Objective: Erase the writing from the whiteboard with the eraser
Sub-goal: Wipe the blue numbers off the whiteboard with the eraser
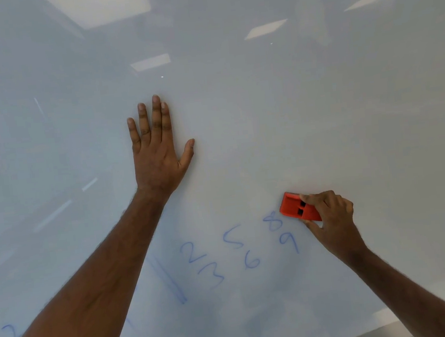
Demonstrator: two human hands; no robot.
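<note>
A glossy whiteboard (264,109) fills nearly the whole view. Blue handwritten digits (238,251) sit low in the middle: 2, 3, 5, 6, 8 and 9, with a slanted blue line (170,281) to their left. My right hand (333,217) grips a red eraser (292,207) against the board, just right of and above the 8. My left hand (156,148) rests flat on the board above the writing, fingers straight and spread. More blue marks (10,332) show at the far lower left, partly hidden by my left forearm.
The board's lower right edge (413,321) runs diagonally, with a grey-and-white surface beyond it. Ceiling lights reflect in the upper part of the board. A faint smudged patch lies below the digits.
</note>
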